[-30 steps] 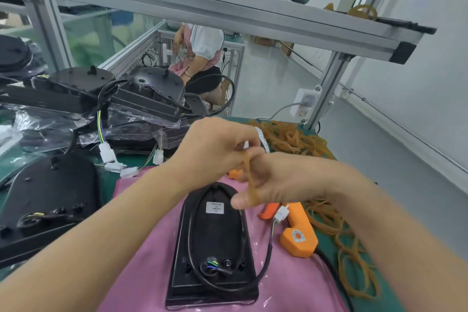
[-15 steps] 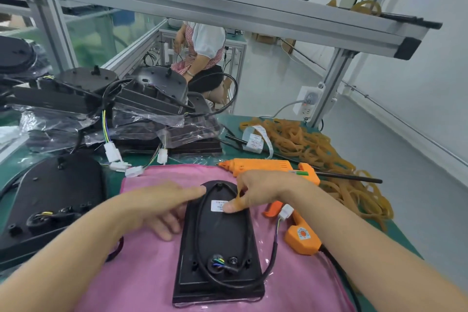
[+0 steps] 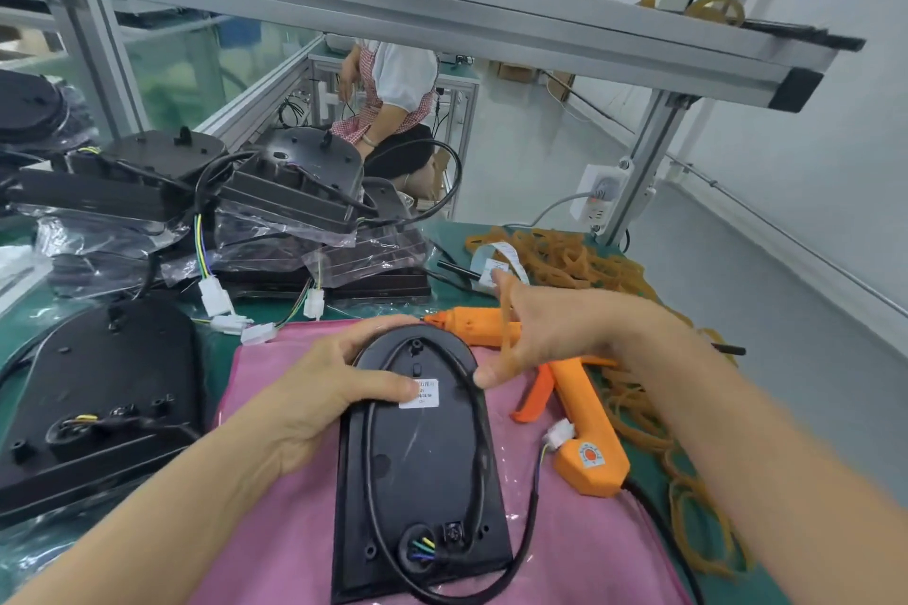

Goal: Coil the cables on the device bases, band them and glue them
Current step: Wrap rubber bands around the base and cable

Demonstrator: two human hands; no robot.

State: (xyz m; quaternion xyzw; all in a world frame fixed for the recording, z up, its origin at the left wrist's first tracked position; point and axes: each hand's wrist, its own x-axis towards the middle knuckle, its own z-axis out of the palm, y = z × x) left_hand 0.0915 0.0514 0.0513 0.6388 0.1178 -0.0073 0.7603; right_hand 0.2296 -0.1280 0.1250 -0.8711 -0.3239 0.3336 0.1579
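Black plastic fills the middle of our view: the device base (image 3: 422, 467) lies flat on a pink cloth (image 3: 290, 531) spread over the green tabletop (image 3: 442, 236). Its black cable (image 3: 474, 437) runs in a long loop round the inside edge of the base, leaves near the bottom and swings out to the right, ending in a small white connector (image 3: 560, 435) beside the glue gun.

Our left hand (image 3: 324, 388) grips the rounded top of the base, thumb pressed on the face next to the white label (image 3: 420, 393), forefinger curled over the upper rim. Our right hand (image 3: 555, 329) hovers just to the right of that rim with a tan rubber band (image 3: 506, 334) stretched between its raised fingers and the thumb; the thumb tip sits at the cable on the base's edge, though the blur keeps us from saying whether it truly touches.

The orange glue gun (image 3: 584, 423) lies on the cloth and tabletop under our right wrist. A heap of loose rubber bands (image 3: 580, 260) is spread along the right side of the tabletop. More black bases (image 3: 98, 398), some in clear plastic bags (image 3: 275, 236), are piled to the left and behind. Beyond the aluminium frame (image 3: 442, 20) another person (image 3: 393, 98) sits at a further bench.
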